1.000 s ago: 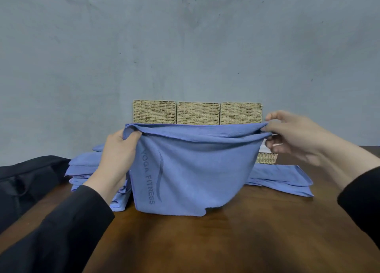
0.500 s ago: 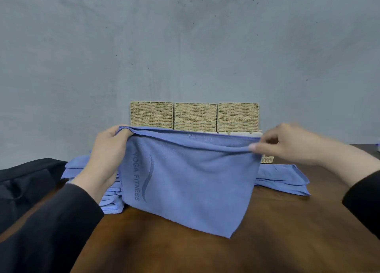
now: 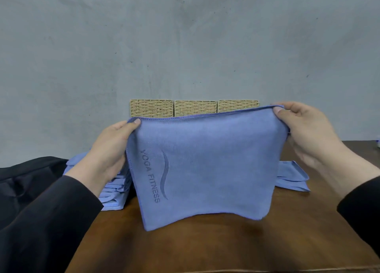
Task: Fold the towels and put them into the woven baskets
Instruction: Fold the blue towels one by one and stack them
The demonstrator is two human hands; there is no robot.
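In the middle of the frame I have a blue towel (image 3: 207,165) held up, stretched between both hands above the brown wooden table (image 3: 205,250). My left hand (image 3: 109,151), left of centre, pinches the towel's upper left corner, thumb on the near face and fingers curled behind the cloth. My right hand (image 3: 306,132), toward the right edge, grips the upper right corner the same way, thumb tip on the top hem and the other fingers wrapped behind. The towel hangs as a broad panel with its top edge rising slightly to the right; the words "YOGA FITNESS" and a curved line run down its left part. Its lower edge sits close to the tabletop, but I cannot tell whether it touches. Behind the towel's top edge, against the grey wall (image 3: 185,46), stand three woven baskets (image 3: 194,108) side by side, their lower parts hidden by the cloth. At lower left, behind my left wrist, is a stack of blue towels (image 3: 115,192) on the table. To the right, behind the held towel, another flat blue towel pile (image 3: 292,178) lies on the table. Dark fabric (image 3: 26,182) fills the far left edge, and my black sleeves (image 3: 47,225) enter from both lower corners.
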